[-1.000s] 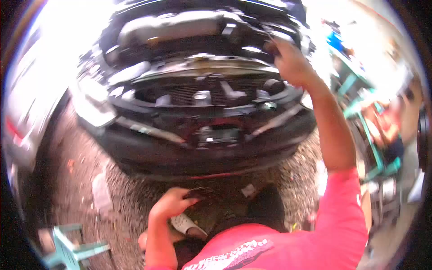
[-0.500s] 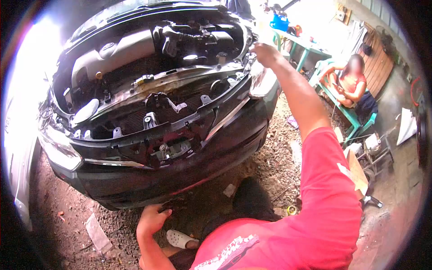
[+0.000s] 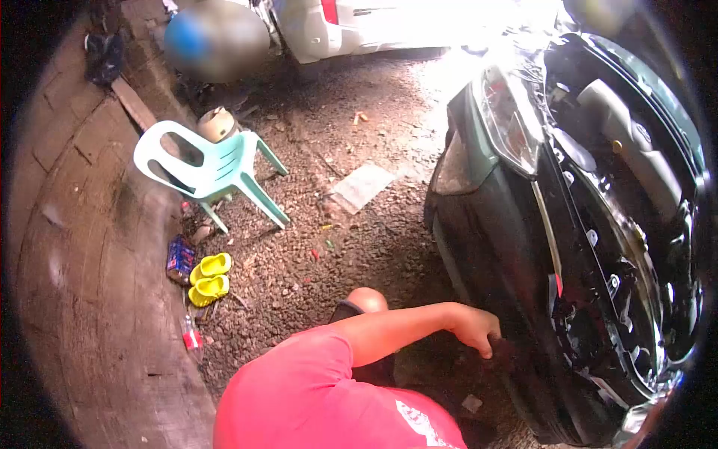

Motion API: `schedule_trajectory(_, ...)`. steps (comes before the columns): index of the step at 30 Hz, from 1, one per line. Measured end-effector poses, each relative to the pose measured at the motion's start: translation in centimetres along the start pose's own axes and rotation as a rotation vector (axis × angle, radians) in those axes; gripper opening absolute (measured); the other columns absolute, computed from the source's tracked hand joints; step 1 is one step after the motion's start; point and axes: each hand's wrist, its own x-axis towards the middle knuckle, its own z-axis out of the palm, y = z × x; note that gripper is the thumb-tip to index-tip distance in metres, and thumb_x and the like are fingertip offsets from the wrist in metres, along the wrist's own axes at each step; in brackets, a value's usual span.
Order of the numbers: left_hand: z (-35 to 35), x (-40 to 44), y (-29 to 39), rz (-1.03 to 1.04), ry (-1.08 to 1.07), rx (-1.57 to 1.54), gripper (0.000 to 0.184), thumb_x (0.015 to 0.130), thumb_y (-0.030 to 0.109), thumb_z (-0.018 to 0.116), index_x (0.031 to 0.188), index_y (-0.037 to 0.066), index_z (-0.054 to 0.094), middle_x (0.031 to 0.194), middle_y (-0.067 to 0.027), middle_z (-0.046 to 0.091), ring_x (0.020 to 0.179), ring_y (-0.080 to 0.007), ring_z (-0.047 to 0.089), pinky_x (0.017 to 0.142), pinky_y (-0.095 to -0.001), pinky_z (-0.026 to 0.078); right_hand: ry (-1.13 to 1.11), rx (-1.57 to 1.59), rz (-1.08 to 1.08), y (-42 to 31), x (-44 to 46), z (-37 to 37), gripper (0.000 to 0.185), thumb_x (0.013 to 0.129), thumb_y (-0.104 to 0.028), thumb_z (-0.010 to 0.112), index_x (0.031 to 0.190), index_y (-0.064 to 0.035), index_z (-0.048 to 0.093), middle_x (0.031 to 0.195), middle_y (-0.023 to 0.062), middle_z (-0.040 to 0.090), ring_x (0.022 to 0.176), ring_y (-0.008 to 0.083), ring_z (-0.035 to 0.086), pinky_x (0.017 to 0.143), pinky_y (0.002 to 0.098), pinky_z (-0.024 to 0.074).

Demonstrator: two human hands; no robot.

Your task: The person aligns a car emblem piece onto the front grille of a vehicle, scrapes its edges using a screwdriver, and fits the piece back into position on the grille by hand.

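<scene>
My left hand (image 3: 477, 330) is at the lower edge of the dark car's front bumper (image 3: 486, 247). Its fingers are curled against that edge and the thumb points down; the fingertips are partly in shadow. Above the bumper is a clear headlight (image 3: 512, 123), still fitted at the car's corner. The hood is up, so the engine cover (image 3: 636, 135) and the front frame (image 3: 613, 217) lie exposed. My right hand is out of the picture.
A pale green plastic chair (image 3: 217, 165) stands on gravel to the left. Yellow clogs (image 3: 209, 280) and a bottle with a red label (image 3: 191, 334) lie near the concrete. A flat pale sheet (image 3: 363, 187) rests on the ground. Behind is a white vehicle (image 3: 389, 30).
My view has swung left, bringing the chair, clogs and white vehicle in. My right hand, earlier by the other headlight, has left the view. The left hand stays at the bumper's lower edge.
</scene>
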Motion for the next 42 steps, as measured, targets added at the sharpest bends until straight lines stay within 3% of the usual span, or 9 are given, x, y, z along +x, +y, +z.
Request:
schedule_trajectory(2,0.2,-0.6,1.3,-0.003,-0.020,-0.222,0.034,0.087,0.023,0.071,0.111,-0.002,0.072,0.095,-0.0085,0.076,0.086,-0.0178,0.066,0.079,-0.0371,0.055,0.057,-0.051,-0.005,0.6,-0.4,-0.8,0.043,0.096,-0.024,0.058,0.134,-0.0062,0.063,0.123,0.0232,0.067,0.113,0.0408,0.064,0.096,0.0529,0.0517)
schedule_trajectory(15,1.0,-0.7,2.2,0.324,0.204,-0.905,0.033,0.092,0.016,0.074,0.120,-0.002,0.070,0.112,-0.0059,0.075,0.100,-0.0160,0.067,0.093,-0.0334,0.053,0.533,-0.186,0.088,1.2,-1.0,0.7,0.059,0.097,-0.039,0.058,0.140,0.0000,0.055,0.121,0.0298,0.064,0.106,0.0495,0.063,0.090,0.0615,0.0513)
schedule_trajectory(20,1.4,-0.5,3.0,0.400,0.531,-0.793,0.031,0.092,0.013,0.075,0.119,-0.001,0.070,0.110,-0.0056,0.075,0.101,-0.0124,0.065,0.095,-0.0337,0.053,0.336,0.837,0.630,-7.2,-5.1,2.2,0.061,0.102,-0.054,0.051,0.139,-0.0060,0.059,0.131,0.0167,0.067,0.121,0.0347,0.064,0.107,0.0471,0.0488)
schedule_trajectory(26,3.2,-2.3,9.7,0.830,0.978,0.352,0.030,0.082,0.008,0.073,0.112,0.008,0.079,0.099,-0.0062,0.075,0.098,-0.0267,0.072,0.086,-0.0424,0.055,-1.005,2.318,0.311,-34.8,-10.2,-25.6,0.074,0.082,-0.026,0.060,0.147,0.0061,0.050,0.140,0.0198,0.061,0.120,0.0320,0.066,0.103,0.0460,0.0530)
schedule_trajectory(28,3.8,-1.9,10.4,0.865,0.792,0.476,0.031,0.080,0.014,0.072,0.110,0.013,0.080,0.099,-0.0014,0.073,0.103,-0.0224,0.070,0.095,-0.0433,0.051,-0.957,2.734,0.270,-37.4,-11.0,-27.7,0.082,0.084,-0.032,0.070,0.154,0.0006,0.043,0.139,0.0127,0.061,0.126,0.0219,0.060,0.110,0.0398,0.0469)
schedule_trajectory(33,3.4,-0.7,9.7,0.694,0.489,0.585,0.052,0.068,0.022,0.082,0.119,0.017,0.076,0.120,-0.0017,0.068,0.126,-0.0249,0.059,0.114,-0.0571,0.037,-0.968,2.468,0.380,-37.5,-10.9,-25.0,0.043,0.103,-0.017,0.063,0.141,0.0003,0.054,0.124,0.0036,0.067,0.114,0.0127,0.060,0.102,0.0323,0.0494)
schedule_trajectory(36,1.8,-0.6,8.5,0.684,0.684,0.278,0.096,0.058,0.038,0.094,0.144,0.014,0.059,0.146,-0.0178,0.051,0.145,-0.0458,0.039,0.120,-0.0614,0.028,-0.989,2.341,0.425,-35.2,-9.1,-24.4,0.044,0.096,-0.016,0.066,0.136,0.0001,0.058,0.121,0.0050,0.069,0.109,0.0145,0.062,0.098,0.0343,0.0513)
schedule_trajectory(41,1.1,0.2,6.5,0.208,0.385,-0.236,0.073,0.079,0.025,0.088,0.142,0.005,0.057,0.135,-0.0164,0.063,0.128,-0.0263,0.060,0.108,-0.0412,0.048,-0.825,1.764,0.080,-36.6,-9.1,-24.6,0.043,0.087,-0.011,0.066,0.128,0.0016,0.063,0.120,0.0141,0.072,0.110,0.0231,0.066,0.100,0.0381,0.0500)
schedule_trajectory(42,1.4,0.3,6.5,0.431,0.403,-0.139,0.053,0.084,0.019,0.083,0.133,0.005,0.065,0.123,-0.0111,0.071,0.113,-0.0204,0.067,0.101,-0.0379,0.053,-0.732,1.810,0.177,-38.4,-9.6,-24.5,0.041,0.085,-0.006,0.063,0.126,0.0010,0.064,0.117,0.0152,0.072,0.111,0.0232,0.066,0.101,0.0380,0.0493)
